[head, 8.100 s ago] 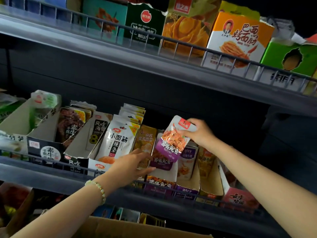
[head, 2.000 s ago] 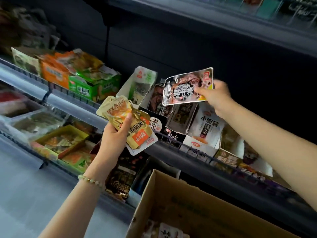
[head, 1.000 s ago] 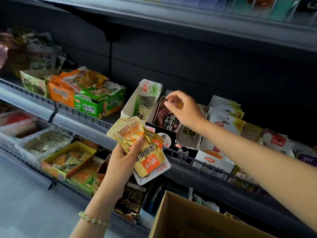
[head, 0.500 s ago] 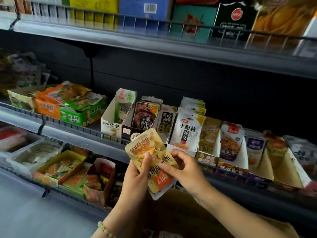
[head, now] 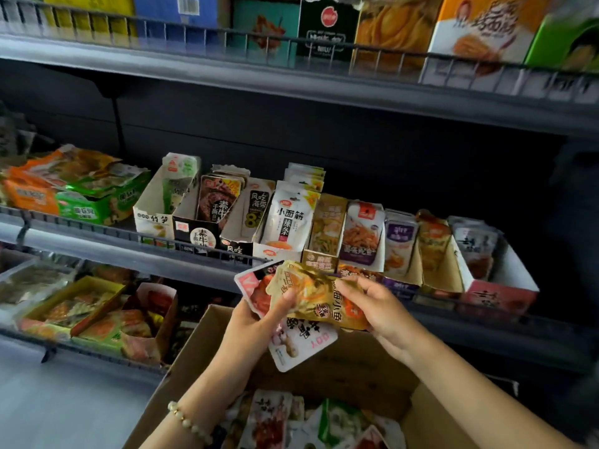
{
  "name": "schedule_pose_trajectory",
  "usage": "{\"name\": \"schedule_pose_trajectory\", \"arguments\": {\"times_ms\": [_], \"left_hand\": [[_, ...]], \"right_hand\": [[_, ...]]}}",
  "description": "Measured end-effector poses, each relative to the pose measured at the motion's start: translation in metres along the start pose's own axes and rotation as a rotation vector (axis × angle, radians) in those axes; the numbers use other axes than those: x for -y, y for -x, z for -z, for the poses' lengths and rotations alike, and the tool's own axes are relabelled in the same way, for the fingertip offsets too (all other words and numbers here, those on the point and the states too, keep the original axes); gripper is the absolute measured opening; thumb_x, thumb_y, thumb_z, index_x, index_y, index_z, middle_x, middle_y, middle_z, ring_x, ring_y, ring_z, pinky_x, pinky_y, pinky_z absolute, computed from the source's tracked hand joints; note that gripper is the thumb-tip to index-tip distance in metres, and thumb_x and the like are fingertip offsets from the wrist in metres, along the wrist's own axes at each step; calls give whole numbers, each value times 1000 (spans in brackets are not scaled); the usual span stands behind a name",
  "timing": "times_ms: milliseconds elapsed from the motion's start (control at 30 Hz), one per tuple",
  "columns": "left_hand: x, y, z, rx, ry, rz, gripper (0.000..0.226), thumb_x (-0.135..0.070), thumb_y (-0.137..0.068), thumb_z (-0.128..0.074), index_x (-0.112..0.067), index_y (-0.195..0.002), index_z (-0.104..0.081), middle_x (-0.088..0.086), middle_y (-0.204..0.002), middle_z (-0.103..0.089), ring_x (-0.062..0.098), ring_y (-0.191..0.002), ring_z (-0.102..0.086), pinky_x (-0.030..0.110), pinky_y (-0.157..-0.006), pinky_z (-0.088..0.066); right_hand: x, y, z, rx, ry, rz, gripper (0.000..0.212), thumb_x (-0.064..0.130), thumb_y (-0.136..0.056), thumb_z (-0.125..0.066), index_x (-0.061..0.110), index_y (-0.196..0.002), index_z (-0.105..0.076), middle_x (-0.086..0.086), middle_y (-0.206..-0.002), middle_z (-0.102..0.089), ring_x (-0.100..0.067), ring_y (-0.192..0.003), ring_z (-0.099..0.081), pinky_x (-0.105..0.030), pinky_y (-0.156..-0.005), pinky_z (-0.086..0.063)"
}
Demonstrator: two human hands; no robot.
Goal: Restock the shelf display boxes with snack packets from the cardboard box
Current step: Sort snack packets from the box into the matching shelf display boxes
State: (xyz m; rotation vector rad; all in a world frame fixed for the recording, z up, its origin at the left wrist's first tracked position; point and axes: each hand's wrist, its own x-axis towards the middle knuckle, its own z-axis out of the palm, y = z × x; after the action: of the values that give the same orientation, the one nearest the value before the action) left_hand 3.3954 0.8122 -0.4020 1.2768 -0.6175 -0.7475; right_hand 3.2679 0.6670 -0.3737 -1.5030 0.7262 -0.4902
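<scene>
The left hand (head: pixel 256 322) grips a fan of snack packets (head: pixel 301 345), thumb pressed on the yellow packet (head: pixel 311 296) on top, and the right hand (head: pixel 379 309) pinches that packet's end at three o'clock. Both hang over the open cardboard box (head: pixel 197 348) at six o'clock, more packets inside. The display boxes (head: pixel 191 231) stand on the shelf (head: pixel 97 251) at twelve o'clock.

Free gap above display boxes (head: pixel 194 233)
</scene>
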Motion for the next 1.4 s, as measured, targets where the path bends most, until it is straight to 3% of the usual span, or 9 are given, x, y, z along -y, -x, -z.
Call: {"name": "schedule_pose_trajectory", "arguments": {"times_ms": [100, 200, 367, 533, 767, 967, 1067, 1200, 1400], "left_hand": [[2, 4, -15, 35, 23, 38, 41, -31, -79, -70, -11, -115, -65, 4, -103, -75, 20, -96, -71, 33, -83, -54], [6, 5, -30, 25, 62, 71, 41, -27, -78, -71, -9, -114, -64, 8, -101, -75, 25, -93, -72, 39, -84, -55], [11, 9, -64, -32, 18, 24, 23, -24, -86, -67, -15, -107, -66, 1, -94, -76, 18, -87, -73, 31, -74, -56], [14, 10, -79, -9, -40, 44, 26, -33, -82, -69, -16, -101, -67, -3, -82, -76, 11, -73, -72, 26, -66, -55], [14, 9, -81, 54, -153, 59, 27, -20, -79, -75, -14, -104, -67, 0, -93, -76, 15, -85, -73, 32, -77, -58], [18, 13, -92, 72, -86, 96, 22, -28, -85, -67, -14, -102, -64, 6, -89, -76, 22, -79, -74, 35, -73, -59], [16, 13, -93, 128, 8, 153, 30, -33, -82, -64, -10, -102, -62, 11, -89, -75, 26, -76, -73, 37, -70, -59], [15, 10, -100, 212, 142, 240, 28, -33, -82, -62, -8, -96, -63, 15, -89, -75, 25, -71, -73, 34, -65, -60], [15, -13, -129, 150, 75, 207, 28, -37, -93, -55, -10, -93, -65, 12, -89, -75, 23, -77, -73, 35, -75, -59]], "right_hand": [[-4, 10, 21, 28, -37, -76, 17, 24, -91, -59, 12, -102, -64, -4, -93, -73, -12, -81, -70, -23, -62, -54], [-9, 19, 34, 13, -113, -89, 21, 28, -86, -64, 15, -103, -65, -3, -94, -75, -14, -85, -71, -25, -72, -54], [-29, 30, 37, -96, -355, -64, 61, 20, -58, -80, 13, -116, -61, -10, -104, -73, -25, -95, -70, -38, -85, -55], [-28, 35, 60, -148, -271, -22, 65, 23, -59, -80, 19, -120, -59, -6, -106, -73, -22, -95, -70, -33, -80, -54], [-31, 47, 86, -19, -168, -94, 47, 13, -71, -76, 25, -112, -57, 0, -95, -72, -10, -83, -68, -21, -67, -46], [-39, 46, 86, -71, -211, -63, 63, 23, -57, -79, 19, -116, -57, 0, -95, -75, -15, -93, -68, -28, -82, -49], [-38, 45, 89, -7, -257, -105, 55, 26, -57, -81, 18, -109, -63, -3, -96, -75, -15, -88, -70, -27, -78, -51], [-42, 42, 95, 111, -450, -137, 70, 28, -33, -97, 12, -96, -73, -14, -102, -73, -23, -87, -72, -28, -65, -58], [-38, 32, 112, -91, -485, -115, 58, 21, -62, -77, 6, -117, -63, -13, -111, -71, -26, -106, -66, -37, -94, -52]]}}
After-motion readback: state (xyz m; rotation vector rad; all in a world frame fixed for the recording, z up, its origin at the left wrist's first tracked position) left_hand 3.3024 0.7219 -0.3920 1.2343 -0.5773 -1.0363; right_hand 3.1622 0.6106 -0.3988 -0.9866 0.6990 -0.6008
